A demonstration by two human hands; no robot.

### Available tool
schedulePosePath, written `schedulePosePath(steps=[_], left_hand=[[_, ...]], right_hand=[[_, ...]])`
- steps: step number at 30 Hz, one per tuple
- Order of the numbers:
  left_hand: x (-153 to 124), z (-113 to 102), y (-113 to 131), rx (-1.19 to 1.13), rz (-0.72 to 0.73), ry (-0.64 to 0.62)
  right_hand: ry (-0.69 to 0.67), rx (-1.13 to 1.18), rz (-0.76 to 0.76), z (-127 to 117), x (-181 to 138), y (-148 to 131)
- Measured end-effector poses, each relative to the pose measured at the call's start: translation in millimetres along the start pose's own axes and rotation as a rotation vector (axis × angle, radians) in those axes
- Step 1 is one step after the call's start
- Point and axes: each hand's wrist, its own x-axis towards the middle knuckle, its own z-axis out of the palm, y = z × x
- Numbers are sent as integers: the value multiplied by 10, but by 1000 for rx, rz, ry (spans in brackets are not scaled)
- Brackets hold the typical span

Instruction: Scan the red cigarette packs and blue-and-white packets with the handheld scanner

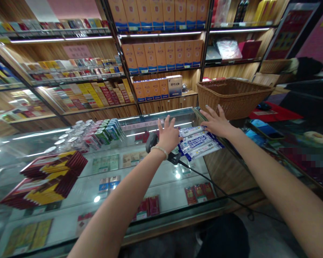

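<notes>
Several blue-and-white flat packets [199, 140] lie side by side on the glass counter, printed with lettering and barcodes. My left hand [169, 135], a beaded bracelet on its wrist, is at their left edge with its fingers spread. Stretched over their far right corner, my right hand [216, 122] has its fingers apart; whether it touches the packets is unclear. Beneath my left wrist lies a black barcode scanner [174, 157], partly hidden by that hand, its cable running toward the lower right.
A wicker basket [234, 95] stands beyond my right hand. Stacked red-and-yellow packs [50, 179] and rows of clear-lidded containers [79, 138] occupy the counter's left side. A phone [266, 129] lies at the right. Shelves of orange boxes [161, 57] stand behind.
</notes>
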Motion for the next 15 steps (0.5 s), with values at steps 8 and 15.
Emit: schedulePosePath(steps=[8, 15], left_hand=[[-72, -152, -153, -18, 12, 100], [-272, -480, -428, 43, 7, 179]], right_hand=[[91, -17, -4, -223, -46, -166], [213, 2, -42, -507, 71, -441]])
